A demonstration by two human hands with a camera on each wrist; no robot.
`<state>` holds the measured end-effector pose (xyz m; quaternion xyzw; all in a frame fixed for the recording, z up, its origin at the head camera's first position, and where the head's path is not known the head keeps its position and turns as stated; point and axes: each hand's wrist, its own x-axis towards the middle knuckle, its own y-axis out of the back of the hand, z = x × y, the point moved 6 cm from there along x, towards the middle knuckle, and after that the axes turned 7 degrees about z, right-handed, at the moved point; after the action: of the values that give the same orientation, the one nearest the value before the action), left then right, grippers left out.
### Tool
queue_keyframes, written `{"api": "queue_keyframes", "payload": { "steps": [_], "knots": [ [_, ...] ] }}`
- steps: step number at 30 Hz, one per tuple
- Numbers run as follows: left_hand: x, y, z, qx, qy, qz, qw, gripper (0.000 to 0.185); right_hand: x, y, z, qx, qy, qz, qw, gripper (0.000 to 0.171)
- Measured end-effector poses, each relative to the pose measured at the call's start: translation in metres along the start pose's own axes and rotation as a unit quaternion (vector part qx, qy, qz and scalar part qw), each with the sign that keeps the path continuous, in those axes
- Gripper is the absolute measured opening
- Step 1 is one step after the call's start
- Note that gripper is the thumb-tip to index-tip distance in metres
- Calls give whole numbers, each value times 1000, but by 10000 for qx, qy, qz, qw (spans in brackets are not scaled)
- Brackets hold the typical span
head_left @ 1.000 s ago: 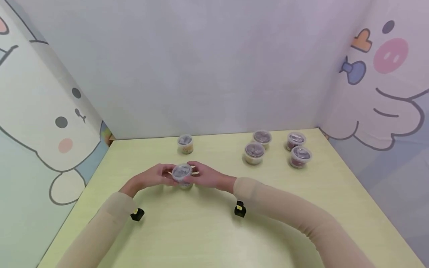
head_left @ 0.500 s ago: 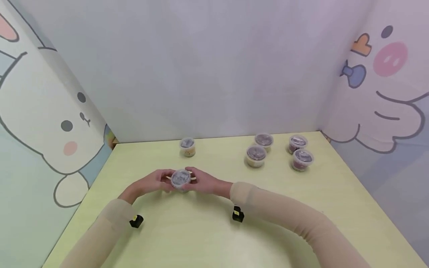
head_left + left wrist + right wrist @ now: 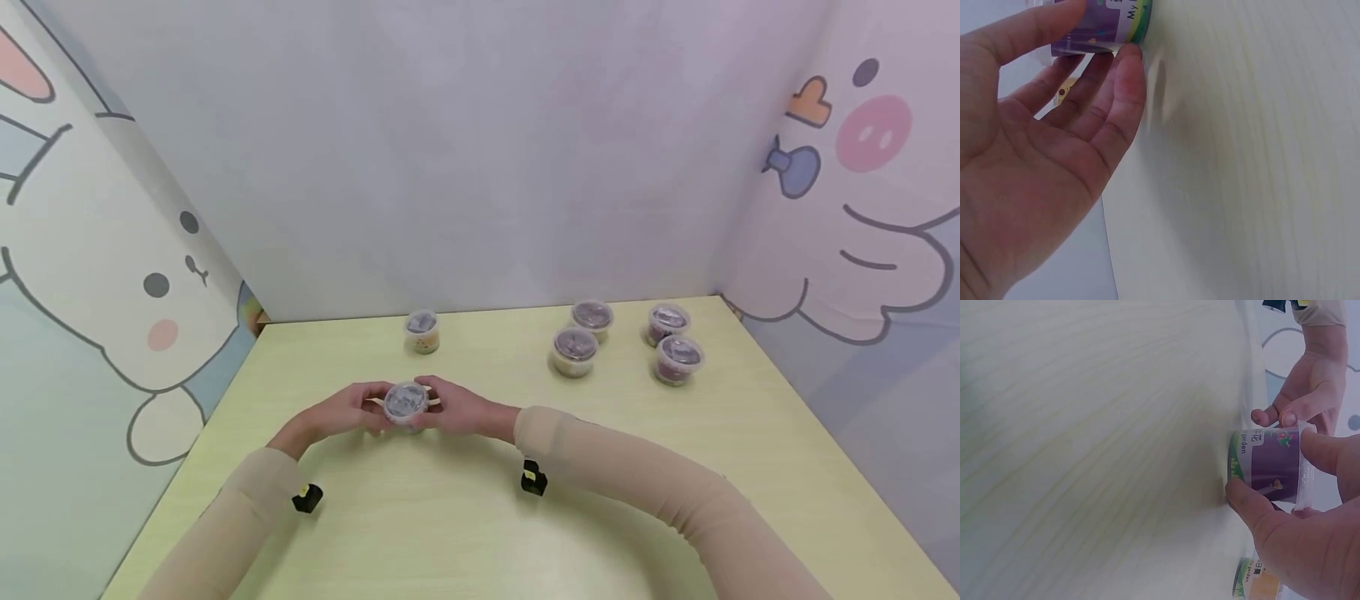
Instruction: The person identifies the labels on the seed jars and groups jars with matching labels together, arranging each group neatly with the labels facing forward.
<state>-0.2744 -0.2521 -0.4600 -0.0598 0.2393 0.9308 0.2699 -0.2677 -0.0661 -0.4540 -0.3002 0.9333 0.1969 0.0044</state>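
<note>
Both forearms lie low over the bench point(image 3: 465, 533), converging inward. The left hand point(image 3: 341, 410) grips the purple-labelled cup point(image 3: 407, 404) from nine o'clock, fingers curled round its wall; the right hand point(image 3: 457, 407) grips it from three o'clock. The cup stands upright on the bench, left of centre.

bright, even light; blurry wrist views

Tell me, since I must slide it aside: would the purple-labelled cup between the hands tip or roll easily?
Probably not. The purple-labelled cup looks short and wide with a flat lid, standing upright on the table, so tipping seems unlikely. Its smooth wall may slip a little, though the left hand and right hand steady both sides.
</note>
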Motion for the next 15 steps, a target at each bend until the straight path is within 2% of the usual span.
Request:
{"api": "queue_keyframes", "payload": {
  "steps": [15],
  "knots": [
    [2,-1,3,214,-26,-49,9998,61,1,1,2,99,-123,-34,9999,73]
  ]
}}
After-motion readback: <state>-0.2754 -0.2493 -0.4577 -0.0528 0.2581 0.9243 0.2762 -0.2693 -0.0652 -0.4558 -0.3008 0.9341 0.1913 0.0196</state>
